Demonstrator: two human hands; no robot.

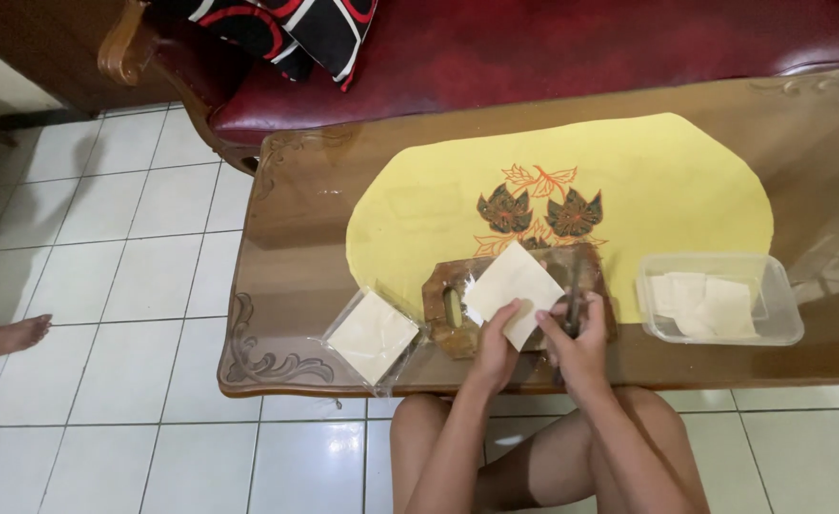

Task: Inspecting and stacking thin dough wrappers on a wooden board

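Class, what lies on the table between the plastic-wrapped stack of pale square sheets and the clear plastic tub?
Head view: a wooden cutting board with both hands over it.

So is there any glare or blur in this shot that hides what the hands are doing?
Head view: the glass tabletop throws soft reflections at its right end; wide-angle lens bends the edges; the dark tool in the right hand is slightly blurred; the left hand and pale sheet read clearly.

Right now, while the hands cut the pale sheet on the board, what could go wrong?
1. The right hand holds a dark tool, likely a knife, close to the left hand on the sheet; a slip could nick the fingers.
2. The board lies near the table edge and might slide off.
3. The wrapped stack also lies at that edge and could fall.
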